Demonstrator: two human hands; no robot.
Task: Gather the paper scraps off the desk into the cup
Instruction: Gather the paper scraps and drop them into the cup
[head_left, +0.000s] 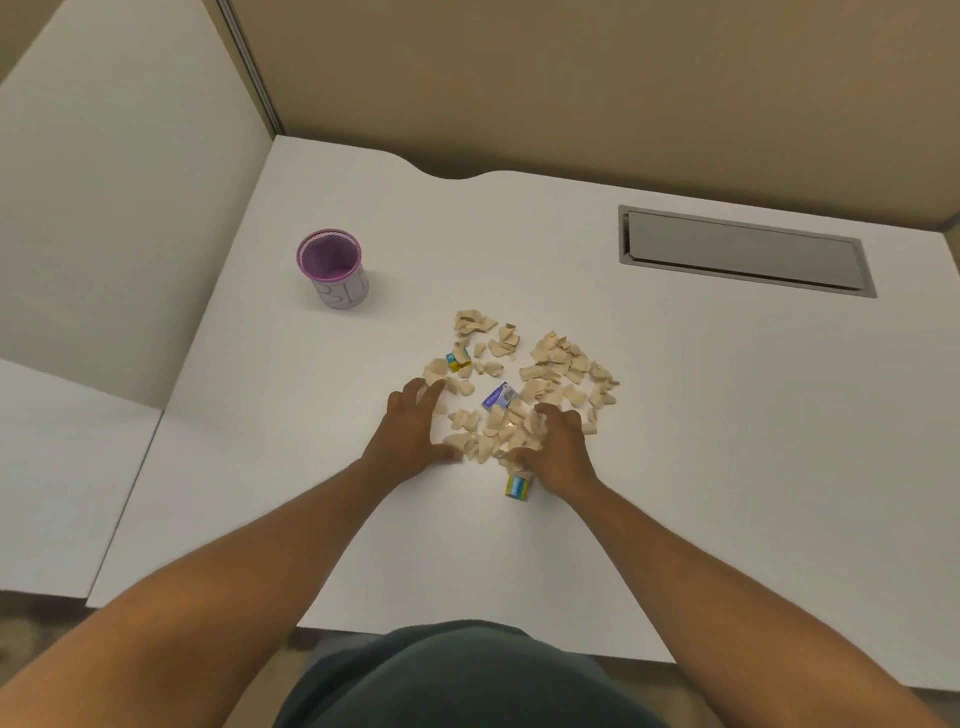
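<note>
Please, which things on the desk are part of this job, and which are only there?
Job: scraps, cup, left hand, right hand.
Only there: grey cable hatch, side panel.

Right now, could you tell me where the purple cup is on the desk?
In the head view the purple cup stands upright on the desk, far left, beyond the left hand and apart from the paper scraps.
</note>
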